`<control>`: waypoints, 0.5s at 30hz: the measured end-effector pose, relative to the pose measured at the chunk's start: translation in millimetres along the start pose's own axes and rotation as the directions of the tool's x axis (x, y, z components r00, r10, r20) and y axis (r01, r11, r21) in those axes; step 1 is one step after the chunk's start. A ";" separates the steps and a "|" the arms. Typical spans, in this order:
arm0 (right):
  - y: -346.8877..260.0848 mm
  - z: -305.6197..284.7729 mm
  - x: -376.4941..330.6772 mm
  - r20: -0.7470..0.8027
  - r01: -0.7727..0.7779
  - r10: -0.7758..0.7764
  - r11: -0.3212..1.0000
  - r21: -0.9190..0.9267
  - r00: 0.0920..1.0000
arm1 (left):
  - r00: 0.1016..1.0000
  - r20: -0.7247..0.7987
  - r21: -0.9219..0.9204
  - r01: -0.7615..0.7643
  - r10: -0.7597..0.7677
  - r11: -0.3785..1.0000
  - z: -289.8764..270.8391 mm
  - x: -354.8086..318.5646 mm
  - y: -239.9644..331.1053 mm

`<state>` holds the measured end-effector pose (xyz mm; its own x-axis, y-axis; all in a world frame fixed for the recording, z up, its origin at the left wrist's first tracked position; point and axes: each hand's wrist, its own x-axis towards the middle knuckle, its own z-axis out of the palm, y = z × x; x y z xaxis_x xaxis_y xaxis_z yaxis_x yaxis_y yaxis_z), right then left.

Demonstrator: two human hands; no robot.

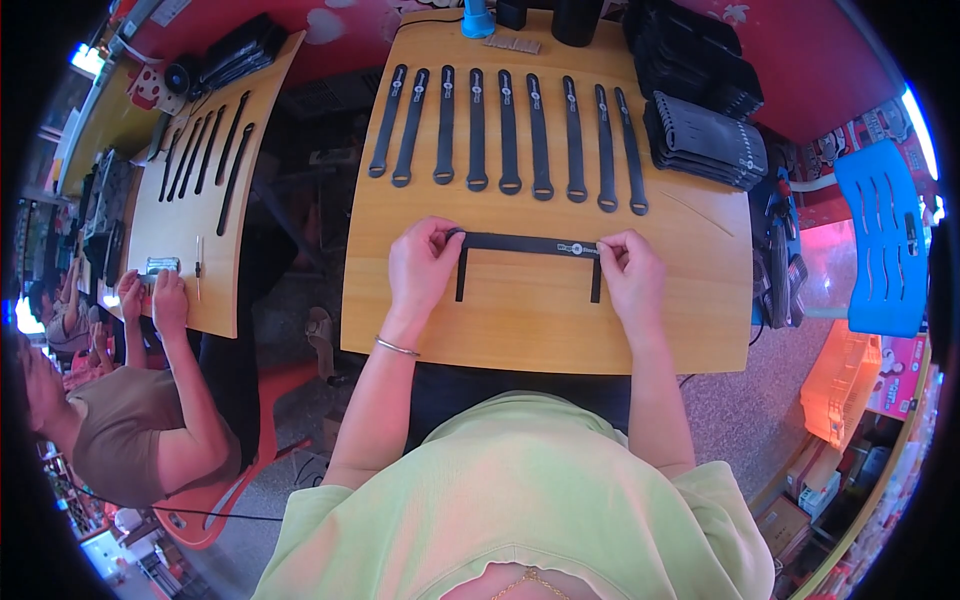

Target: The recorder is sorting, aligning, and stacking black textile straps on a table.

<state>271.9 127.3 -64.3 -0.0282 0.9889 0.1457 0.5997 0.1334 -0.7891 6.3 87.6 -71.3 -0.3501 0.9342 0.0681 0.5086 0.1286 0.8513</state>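
Note:
A black strap point(515, 243) with a small white print near its right end stretches sideways over the near part of the wooden table point(520, 325). My left hand point(420, 262) pinches its left end, and my right hand point(632, 275) pinches its right end. Beneath each end a narrow black strip point(460, 275) points toward me; the other strip point(596, 278) is by my right fingers. Whether these strips are joined to the strap cannot be seen. Beyond my hands, several similar black straps point(507, 135) lie in a row, slotted ends nearest me.
Stacked black straps point(705, 145) and a black pile point(690, 55) occupy the table's far right. A blue object point(478, 18) and dark cylinder point(576, 20) stand at the back edge. A thin stick point(697, 216) lies right. At left, a co-worker point(150, 430) sits at another table point(215, 285).

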 end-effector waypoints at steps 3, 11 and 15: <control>0.3 1.5 0.3 -0.020 0.066 -0.067 0.998 -0.021 0.998 | 1.000 -0.016 -0.002 -0.020 0.020 1.000 -0.8 0.0 1.9; -0.4 5.5 -2.4 -0.080 -0.020 0.024 0.999 0.050 0.997 | 0.997 0.025 0.055 -0.079 0.077 0.995 -17.9 4.7 10.2; 0.3 3.4 -2.8 -0.066 0.014 -0.018 0.998 -0.066 0.998 | 0.999 0.048 0.082 0.001 -0.005 0.997 -33.2 25.4 12.6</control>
<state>269.4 124.8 -67.0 0.0142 0.9799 0.1992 0.6510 0.1421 -0.7457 -22.3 101.9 -41.5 -0.3149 0.9483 0.0391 0.5714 0.1565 0.8056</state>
